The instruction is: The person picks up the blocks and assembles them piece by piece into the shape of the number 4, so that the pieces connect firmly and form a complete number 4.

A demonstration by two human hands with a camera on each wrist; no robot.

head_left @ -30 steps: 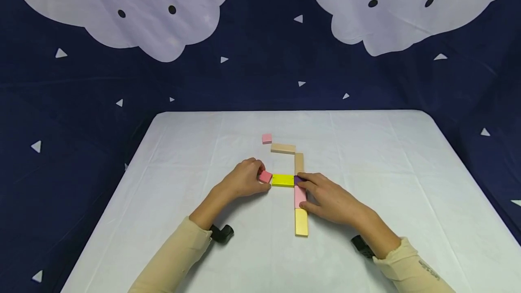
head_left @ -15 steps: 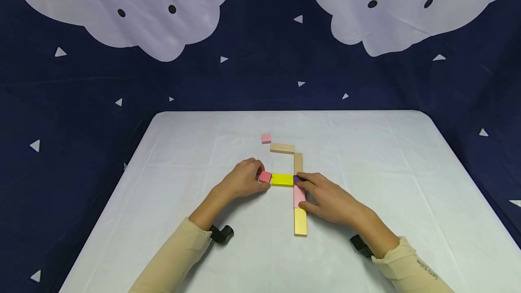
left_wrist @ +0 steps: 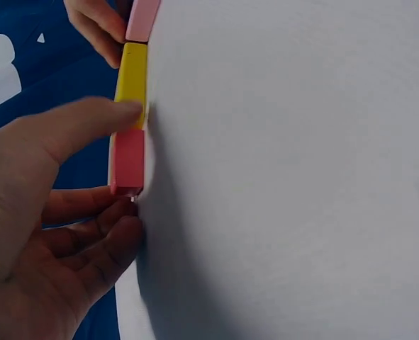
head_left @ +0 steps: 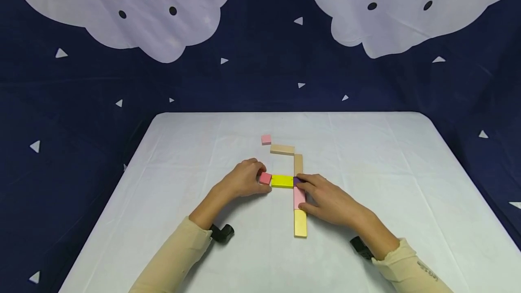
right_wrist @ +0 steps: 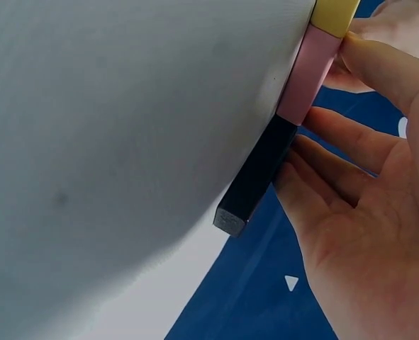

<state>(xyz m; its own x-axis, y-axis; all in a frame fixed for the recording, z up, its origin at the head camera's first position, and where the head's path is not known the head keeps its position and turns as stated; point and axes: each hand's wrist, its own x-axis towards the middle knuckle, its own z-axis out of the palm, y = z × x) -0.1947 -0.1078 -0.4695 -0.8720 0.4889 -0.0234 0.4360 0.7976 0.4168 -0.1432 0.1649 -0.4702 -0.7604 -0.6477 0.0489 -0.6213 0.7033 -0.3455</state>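
My left hand (head_left: 245,181) pinches a small pinkish-red block (head_left: 265,178) at the left end of a bright yellow block (head_left: 282,181). In the left wrist view its thumb lies by the joint of the two, and the other fingers are at the red block's far end. On the right, my right hand (head_left: 331,200) rests along a row of blocks, its fingers fairly straight. A finger touches the dark purple block (head_left: 296,181), and the thumb is at the light pink block (head_left: 299,198). The right wrist view shows these fingers along one side of the dark block (right_wrist: 255,173).
A pale yellow block (head_left: 300,224) ends the row nearest me. Beyond the purple block, a plain wood block (head_left: 298,163) continues it. Another wood block (head_left: 282,149) lies crosswise, with a small pink block (head_left: 266,139) at its far-left corner. White cloth covers the table (head_left: 195,148).
The small red block in my left hand has turned slightly, lining up more with the bright yellow block. My right hand stays in place on the row.
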